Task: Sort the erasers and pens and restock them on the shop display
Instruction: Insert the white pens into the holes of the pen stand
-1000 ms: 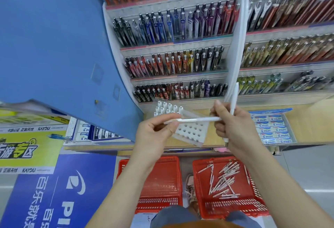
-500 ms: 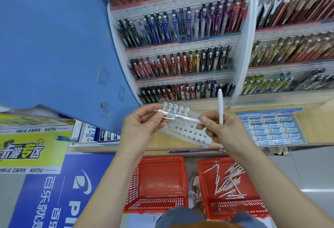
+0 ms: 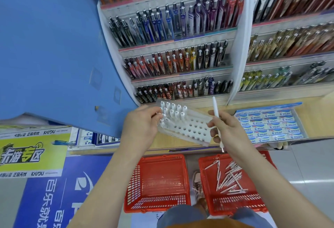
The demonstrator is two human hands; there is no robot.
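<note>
A white pen rack (image 3: 189,128) full of holes lies tilted on the wooden ledge below the pen shelves. Several white pens (image 3: 173,110) stand in its far left rows. My left hand (image 3: 142,124) pinches a white pen (image 3: 160,116) at the rack's left end, its fingers hiding most of that pen. At the rack's right end, my right hand (image 3: 227,130) grips another white pen (image 3: 215,107) upright. A box of Pilot erasers (image 3: 269,124) sits on the ledge to the right.
On the floor stand two red baskets: the left basket (image 3: 159,182) holds nothing, the right basket (image 3: 253,204) holds several loose white pens (image 3: 231,177). Shelves of packed pens (image 3: 173,59) rise behind the ledge. A blue panel (image 3: 45,47) fills the left.
The pen held level between both hands is now in my left hand alone, brought to the rack's left end. My right hand let go of it and still holds its upright pen.
</note>
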